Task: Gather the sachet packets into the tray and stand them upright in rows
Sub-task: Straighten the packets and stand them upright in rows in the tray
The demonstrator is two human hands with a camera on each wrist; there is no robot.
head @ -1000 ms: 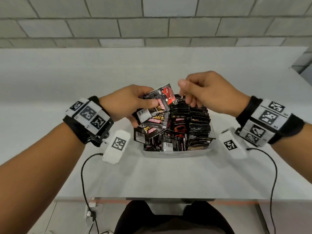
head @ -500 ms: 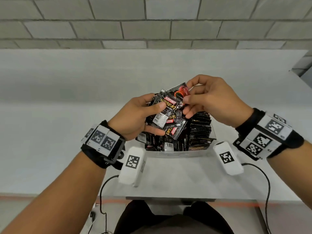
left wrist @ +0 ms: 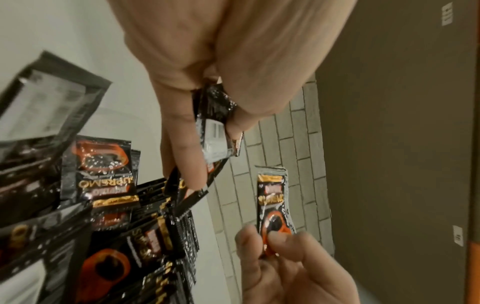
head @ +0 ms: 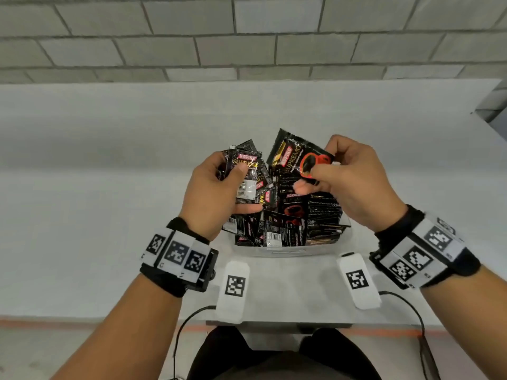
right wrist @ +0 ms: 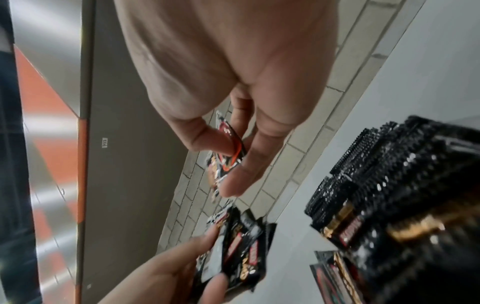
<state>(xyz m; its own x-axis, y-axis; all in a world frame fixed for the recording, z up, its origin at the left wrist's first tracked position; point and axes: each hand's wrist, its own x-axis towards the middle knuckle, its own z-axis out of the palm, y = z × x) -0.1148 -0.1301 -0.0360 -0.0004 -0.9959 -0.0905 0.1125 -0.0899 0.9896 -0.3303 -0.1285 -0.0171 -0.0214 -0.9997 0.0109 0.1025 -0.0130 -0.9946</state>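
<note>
Between thumb and fingers of the right hand point(head: 356, 182), one glossy black foil sachet with a red cup print point(head: 299, 157) is pinched by its lower end, long axis tilted up and left. A fanned bunch of black sachets point(head: 247, 174) is gripped in the left hand point(head: 211, 193). Directly below both, the clear plastic tray point(head: 285, 252) is seen: upright rows point(head: 323, 215) on the right, loose packets left. Right hand judged nearer the rows; sachet likely needs lowering edge-down.
</note>
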